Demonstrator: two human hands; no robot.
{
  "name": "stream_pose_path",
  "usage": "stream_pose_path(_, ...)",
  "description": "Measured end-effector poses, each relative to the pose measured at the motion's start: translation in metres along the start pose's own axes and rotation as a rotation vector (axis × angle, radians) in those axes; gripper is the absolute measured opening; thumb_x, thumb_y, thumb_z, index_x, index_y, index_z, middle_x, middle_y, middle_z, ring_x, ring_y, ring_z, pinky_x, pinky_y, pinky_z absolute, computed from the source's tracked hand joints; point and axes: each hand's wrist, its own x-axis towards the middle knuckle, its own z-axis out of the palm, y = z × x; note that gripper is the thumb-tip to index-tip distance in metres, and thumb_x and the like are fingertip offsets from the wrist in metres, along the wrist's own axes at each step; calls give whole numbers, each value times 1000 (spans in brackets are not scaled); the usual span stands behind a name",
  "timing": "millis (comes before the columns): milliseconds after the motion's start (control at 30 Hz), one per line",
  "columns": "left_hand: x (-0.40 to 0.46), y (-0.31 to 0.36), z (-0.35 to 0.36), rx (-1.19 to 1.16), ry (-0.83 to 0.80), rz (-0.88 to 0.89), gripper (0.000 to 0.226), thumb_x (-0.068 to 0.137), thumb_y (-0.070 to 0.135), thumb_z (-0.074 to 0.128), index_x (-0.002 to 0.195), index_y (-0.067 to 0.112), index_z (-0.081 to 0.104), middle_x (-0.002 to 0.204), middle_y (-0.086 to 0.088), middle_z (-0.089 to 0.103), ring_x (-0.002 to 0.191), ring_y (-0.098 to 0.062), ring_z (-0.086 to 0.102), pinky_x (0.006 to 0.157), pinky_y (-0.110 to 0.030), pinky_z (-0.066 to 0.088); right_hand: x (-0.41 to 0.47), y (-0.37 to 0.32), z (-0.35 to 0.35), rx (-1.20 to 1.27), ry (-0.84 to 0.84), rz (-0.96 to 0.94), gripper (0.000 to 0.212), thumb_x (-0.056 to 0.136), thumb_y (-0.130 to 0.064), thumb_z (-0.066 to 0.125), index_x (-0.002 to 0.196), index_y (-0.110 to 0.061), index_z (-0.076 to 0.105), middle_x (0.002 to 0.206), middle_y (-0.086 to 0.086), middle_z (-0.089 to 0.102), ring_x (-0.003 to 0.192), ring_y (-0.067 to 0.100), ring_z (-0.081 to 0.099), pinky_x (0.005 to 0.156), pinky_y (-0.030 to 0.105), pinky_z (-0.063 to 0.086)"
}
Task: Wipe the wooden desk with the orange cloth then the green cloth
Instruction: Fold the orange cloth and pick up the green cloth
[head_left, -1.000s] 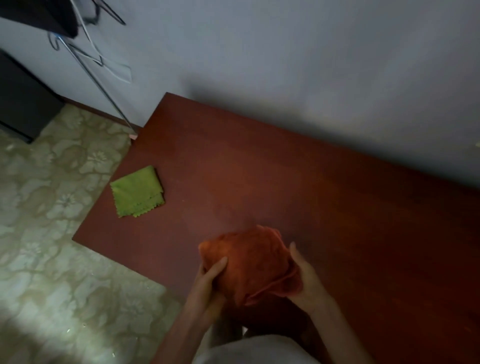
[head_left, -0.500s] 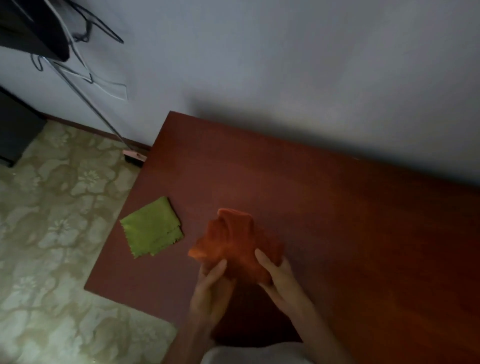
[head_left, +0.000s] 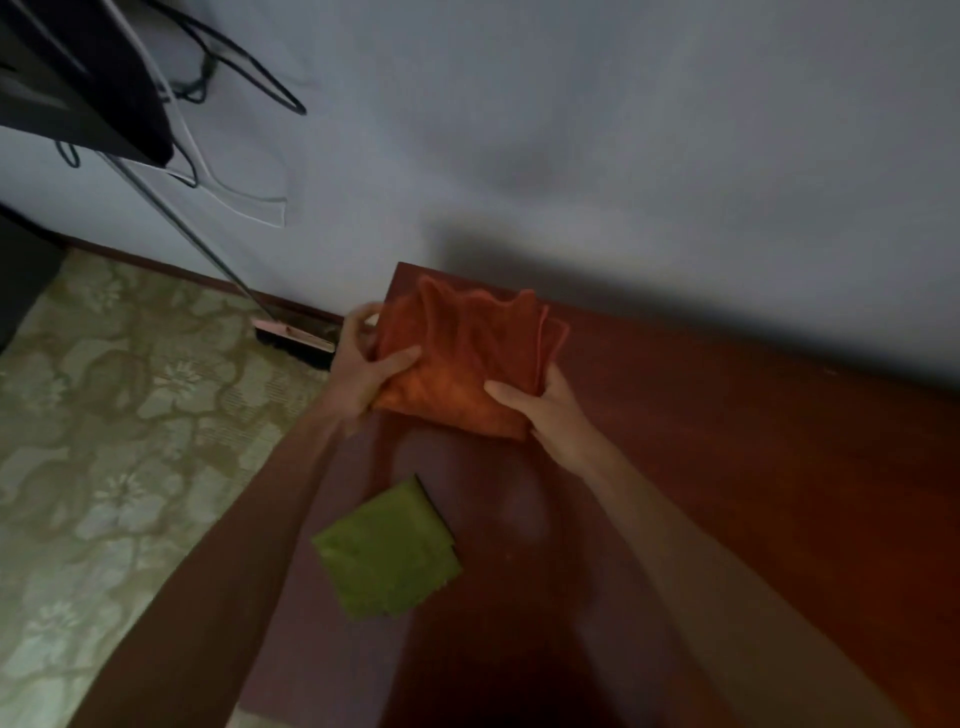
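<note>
The folded orange cloth lies at the far left corner of the dark red wooden desk. My left hand grips its left edge, thumb on top. My right hand holds its near right corner. Both arms reach out across the desk. The green cloth lies folded on the desk closer to me, between my forearms, near the left edge, and neither hand touches it.
A grey wall runs along the desk's far edge. Left of the desk is a patterned floor with a broom head and its slanted handle against the wall. Hangers and dark cloth hang at the top left.
Both hands have carried the orange cloth from the near middle of the desk out to the far left corner. The green cloth has stayed in place; the camera has moved forward.
</note>
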Motion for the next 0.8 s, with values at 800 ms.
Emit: stream_pose_path(800,-103,-109,-42,700,66,222,49,85,34,72,129,42,54,120,14,59,108,-6,57,96,-11,42,-87,131,-19,-830,444,-247,57,89,-22,58,143,-20,40,138,-1,39,126,21,50,110,39,42)
